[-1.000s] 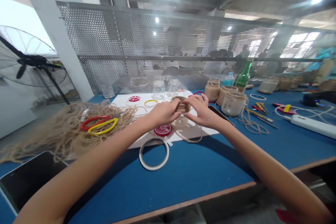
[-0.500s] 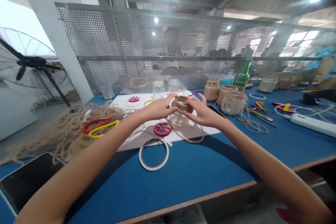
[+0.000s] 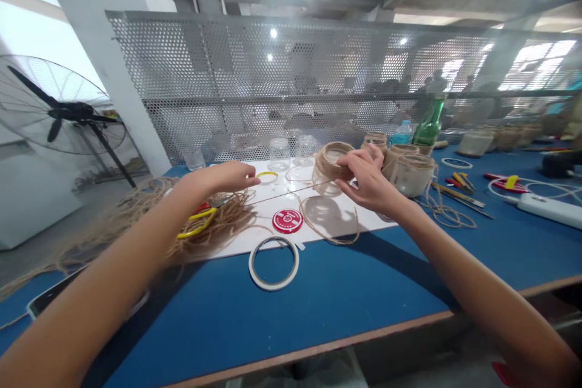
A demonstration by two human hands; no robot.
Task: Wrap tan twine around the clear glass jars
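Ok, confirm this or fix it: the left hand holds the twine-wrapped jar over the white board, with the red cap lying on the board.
Wrong hand. The head view shows the right hand holding the twine-wrapped jar over the white board, with the red cap lying on the board. The left hand is apart from the jar, near the yellow ring.

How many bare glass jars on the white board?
2: a bare glass jar and a second bare glass jar, side by side at the far edge of the white board. Others could be hidden.
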